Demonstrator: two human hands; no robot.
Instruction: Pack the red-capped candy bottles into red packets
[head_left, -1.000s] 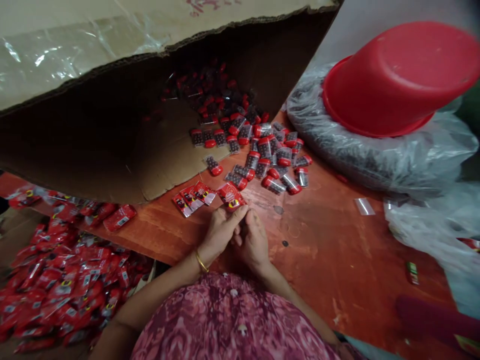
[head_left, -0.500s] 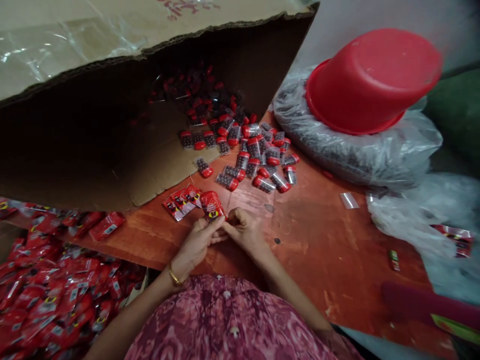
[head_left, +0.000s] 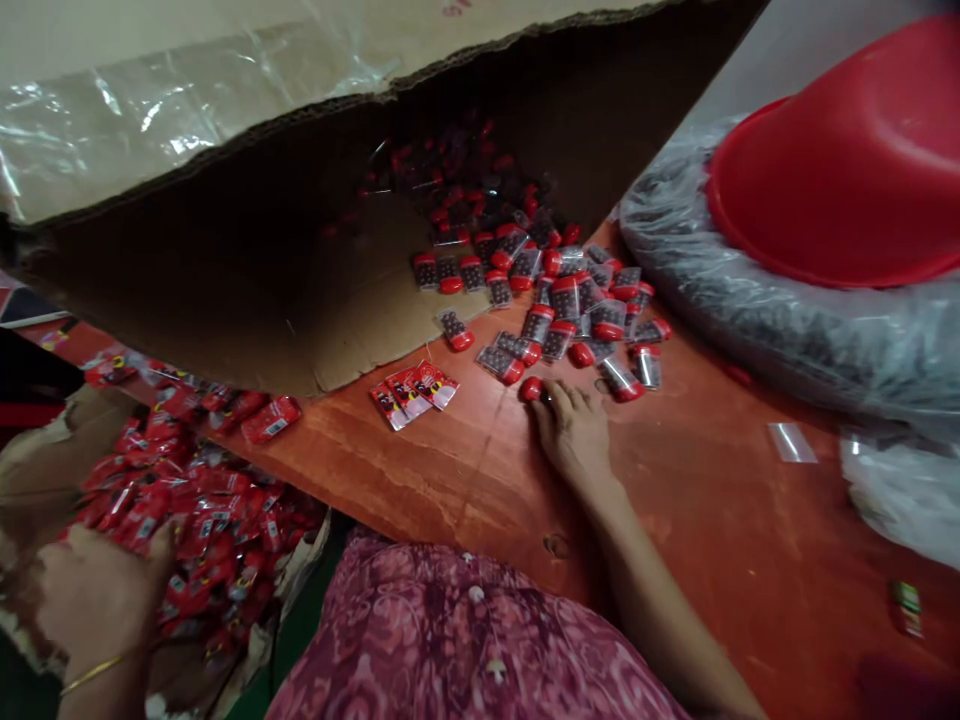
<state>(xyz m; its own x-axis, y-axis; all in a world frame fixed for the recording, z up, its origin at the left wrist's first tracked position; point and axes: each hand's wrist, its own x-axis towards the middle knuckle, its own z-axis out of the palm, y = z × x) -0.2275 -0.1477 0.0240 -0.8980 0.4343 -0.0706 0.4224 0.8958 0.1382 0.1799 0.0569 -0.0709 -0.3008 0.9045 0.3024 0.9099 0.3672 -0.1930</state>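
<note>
Cardboard carton (head_left: 262, 50) lies open toward the person on the orange-red table (head_left: 690, 520). Down at left, a lower cardboard box (head_left: 26, 465) holds a big heap of red packets (head_left: 202, 515), apparently finished. Left hand (head_left: 97, 590) is over that heap; whether it grips anything I cannot tell. Right hand (head_left: 576, 430) has its fingertips closed on one red-capped container (head_left: 531, 388), just beside the many loose containers (head_left: 566, 300), seemingly still unpacked. Fanned flat printed pouches (head_left: 414, 393) lie nearby, apparently unused.
</note>
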